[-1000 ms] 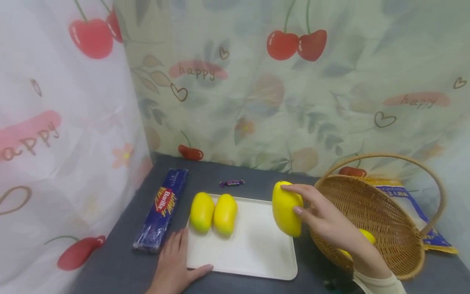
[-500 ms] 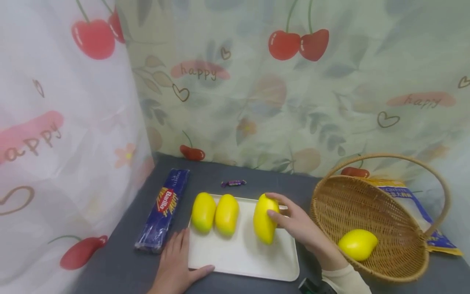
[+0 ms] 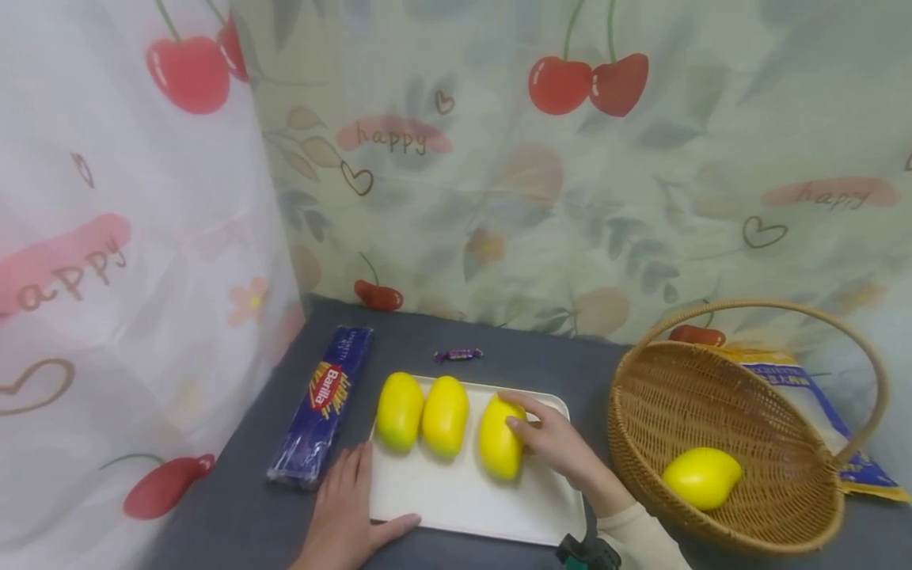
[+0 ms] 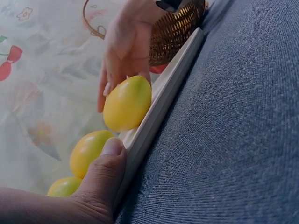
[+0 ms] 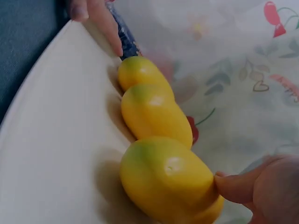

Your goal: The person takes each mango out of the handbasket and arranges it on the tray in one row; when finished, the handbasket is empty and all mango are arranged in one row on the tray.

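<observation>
My right hand (image 3: 563,447) grips a yellow mango (image 3: 500,439) at the right half of a white tray (image 3: 442,503), thumb and fingers on its right side. In the right wrist view this mango (image 5: 163,179) shows a greenish end; whether it bears on the tray I cannot tell. Two more mangoes stand side by side on the tray's left part, the outer mango (image 3: 400,412) and the inner mango (image 3: 445,417). At the tray's near left corner rests my left hand (image 3: 349,511), fingers straight along the side. Its thumb (image 4: 105,168) lies against the near rim.
A wicker basket (image 3: 720,404) with a tall handle tilts at the right, one mango (image 3: 703,477) inside. Behind it lies a blue and yellow bag (image 3: 805,396). A blue spaghetti pack (image 3: 322,408) lies left of the tray, a purple wrapped candy (image 3: 458,355) beyond it.
My right hand has carried the mango leftward and down from the tray's right edge to over its right half. The basket's mango has come into full sight. The left hand stays put.
</observation>
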Available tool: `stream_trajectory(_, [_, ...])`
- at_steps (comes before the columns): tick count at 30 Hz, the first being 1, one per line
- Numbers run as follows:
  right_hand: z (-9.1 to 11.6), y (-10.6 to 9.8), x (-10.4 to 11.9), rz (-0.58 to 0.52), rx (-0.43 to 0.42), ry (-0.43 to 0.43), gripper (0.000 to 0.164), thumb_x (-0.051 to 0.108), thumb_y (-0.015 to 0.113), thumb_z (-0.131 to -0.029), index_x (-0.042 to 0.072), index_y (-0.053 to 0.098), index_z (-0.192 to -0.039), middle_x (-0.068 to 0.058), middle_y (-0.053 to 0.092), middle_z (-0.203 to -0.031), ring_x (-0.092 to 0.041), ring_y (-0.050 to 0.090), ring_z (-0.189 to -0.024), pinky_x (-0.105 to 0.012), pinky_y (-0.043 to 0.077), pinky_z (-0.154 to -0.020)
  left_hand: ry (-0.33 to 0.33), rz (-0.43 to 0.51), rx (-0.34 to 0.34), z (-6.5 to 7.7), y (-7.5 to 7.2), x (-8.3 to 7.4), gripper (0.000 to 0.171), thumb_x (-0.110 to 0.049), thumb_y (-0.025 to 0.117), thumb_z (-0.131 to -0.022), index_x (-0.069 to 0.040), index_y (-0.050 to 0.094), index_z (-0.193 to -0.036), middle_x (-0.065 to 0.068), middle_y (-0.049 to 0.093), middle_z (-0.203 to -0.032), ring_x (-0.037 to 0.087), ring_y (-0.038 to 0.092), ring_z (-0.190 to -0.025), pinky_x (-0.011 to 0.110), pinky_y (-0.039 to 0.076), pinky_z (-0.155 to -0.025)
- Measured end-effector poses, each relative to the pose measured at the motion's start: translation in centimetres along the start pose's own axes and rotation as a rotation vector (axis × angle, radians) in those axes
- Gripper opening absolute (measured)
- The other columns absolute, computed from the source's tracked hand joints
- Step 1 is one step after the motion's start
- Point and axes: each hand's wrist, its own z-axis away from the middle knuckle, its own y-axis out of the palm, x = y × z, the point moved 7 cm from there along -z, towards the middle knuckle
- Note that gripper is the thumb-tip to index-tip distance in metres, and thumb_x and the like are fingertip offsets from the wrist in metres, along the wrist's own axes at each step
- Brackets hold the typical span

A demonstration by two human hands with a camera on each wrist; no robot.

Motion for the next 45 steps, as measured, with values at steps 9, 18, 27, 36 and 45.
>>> stream_trajectory(9, [0.3, -1.5, 0.2, 0.255, -0.206, -0.06, 0.031, 0.021, 0.061, -0.083, 0.024, 0.059, -0.115, -0.001, 0.052, -0.121, -0.026, 0.055, -0.098, -0.034, 0.05, -0.075, -0.017, -0.018, 0.016, -0.1, 0.1, 0.1, 0.127, -0.087, 0.047, -0.049, -0.004, 0.018, -0.141, 0.017, 0.028, -0.14, 0.037, 0.021, -0.129, 0.058, 0.019, -0.102])
stream_trajectory(18, [0.3, 0.1, 0.2, 0.291, -0.117, -0.045, 0.073, 0.043, 0.073, -0.067, 0.023, 0.044, -0.131, -0.006, 0.042, -0.132, -0.032, 0.05, -0.109, -0.045, 0.045, -0.088, -0.031, -0.016, 0.033, -0.1, 0.1, 0.2, 0.127, -0.087, 0.046, -0.048, -0.005, 0.017, -0.141, 0.017, 0.028, -0.14, 0.038, 0.02, -0.129, 0.059, 0.018, -0.102])
stream_trajectory(27, [-0.5, 0.6, 0.2, 0.233, -0.145, -0.053, 0.072, 0.042, 0.072, -0.069, 0.02, 0.043, -0.13, -0.005, 0.041, -0.135, -0.036, 0.049, -0.11, -0.047, 0.044, -0.088, -0.036, -0.011, 0.044, -0.1, 0.3, 0.3, 0.127, -0.088, 0.046, -0.048, -0.006, 0.017, -0.141, 0.017, 0.027, -0.141, 0.037, 0.019, -0.129, 0.059, 0.018, -0.102])
stream_trajectory(36, [-0.9, 0.9, -0.1, 0.211, -0.144, 0.009, 0.073, 0.043, 0.073, -0.067, 0.022, 0.042, -0.131, -0.002, 0.038, -0.137, -0.033, 0.048, -0.113, -0.046, 0.044, -0.089, -0.047, -0.008, 0.047, -0.3, 0.7, 0.5, 0.129, -0.088, 0.045, -0.046, -0.007, 0.015, -0.142, 0.016, 0.026, -0.141, 0.036, 0.018, -0.13, 0.058, 0.018, -0.103])
stream_trajectory(45, [-0.7, 1.4, -0.1, 0.202, -0.128, 0.039, 0.078, 0.042, 0.072, -0.069, 0.016, 0.037, -0.134, -0.009, 0.039, -0.136, -0.033, 0.046, -0.115, -0.048, 0.044, -0.089, -0.048, 0.004, 0.053, -0.3, 0.5, 0.4, 0.128, -0.088, 0.046, -0.046, -0.007, 0.016, -0.142, 0.016, 0.026, -0.141, 0.037, 0.018, -0.13, 0.059, 0.017, -0.102])
